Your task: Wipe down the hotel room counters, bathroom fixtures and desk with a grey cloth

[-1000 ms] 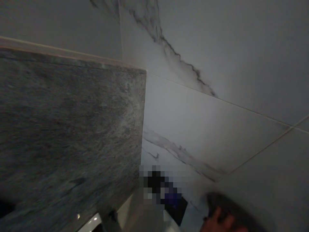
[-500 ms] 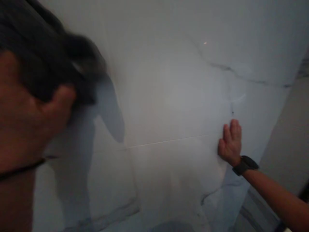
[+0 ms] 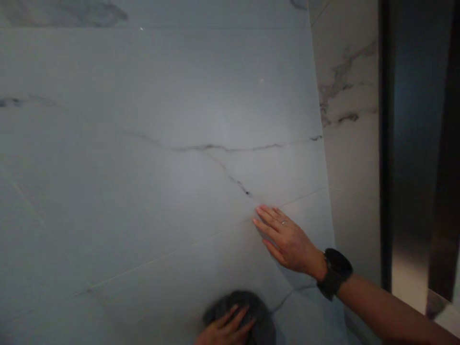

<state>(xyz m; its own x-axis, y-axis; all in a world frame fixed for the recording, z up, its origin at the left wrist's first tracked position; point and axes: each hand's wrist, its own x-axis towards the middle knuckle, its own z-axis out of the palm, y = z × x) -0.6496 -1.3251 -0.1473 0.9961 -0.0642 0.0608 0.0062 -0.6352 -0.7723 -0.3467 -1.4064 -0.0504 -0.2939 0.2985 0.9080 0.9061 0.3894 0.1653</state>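
Dark grey, rounded, soft-looking bundle: seemingly cloth; seen low against the glossy white marble-look tiled wall, below the thin pale grout line, left of the wall's right edge; underside cut off.
Left hand: fingers spread and laid over bundle; thumb and palm not shown, so whether it is grasped or only pressed cannot be told.
Right hand: fingers released, stretched out, palm side to wall, laid across grout line; nothing held; placed above bundle, nearer the wall's right edge.
Right wrist: black round-faced watch worn; thin pale ring on one finger.
Bundle risk: could be dropped down the wall if left-hand pressure is eased, little grip being offered by smooth tile.
Palm risk: right hand could be skidded sideways if weight is leaned on it; would be worsened by any damp.
Watch risk: could be knocked on tile if the wrist is turned inward.
Tile finish: flat, hard, softly reflective; grey veins thin and jagged, one branch ended in a dark spot just beyond right fingertips.
Side wall: veined too, duller, joined at a straight corner.
Dark metallic-looking panel: tall, smooth, upright; exact nature unclear.
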